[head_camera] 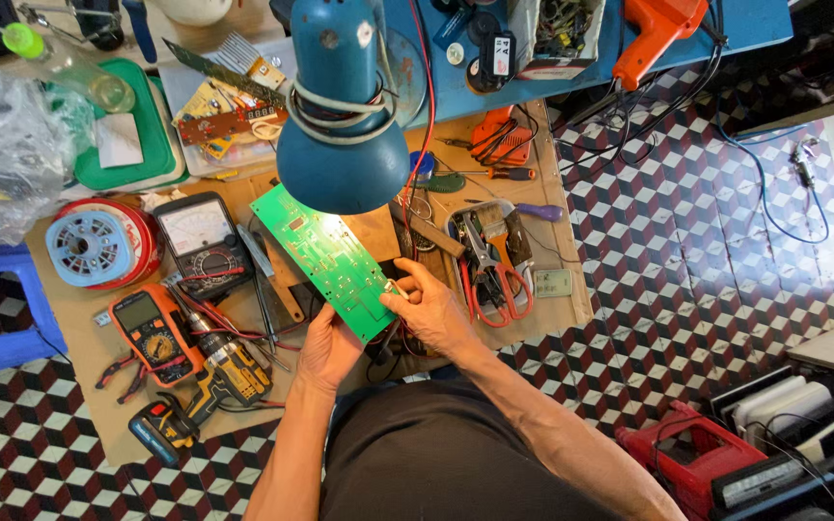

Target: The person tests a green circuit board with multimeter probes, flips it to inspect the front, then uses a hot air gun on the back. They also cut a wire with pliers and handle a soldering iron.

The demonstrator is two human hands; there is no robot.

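A long green circuit board [328, 253] lies tilted over the wooden worktop, lit by a blue desk lamp [340, 116] hanging just above it. My left hand [328, 349] grips the board's near edge from below. My right hand [429, 307] rests at the board's near right corner, fingers pinched on a small pale part touching the board. What that part is cannot be made out.
An analog meter [207, 239] and an orange digital multimeter [152, 333] sit left of the board, with a cordless drill [207, 381] nearer me. A tray with red-handled pliers and a brush [492, 260] is right. Wire spool [98, 246], orange glue gun [653, 34], patterned floor [707, 241].
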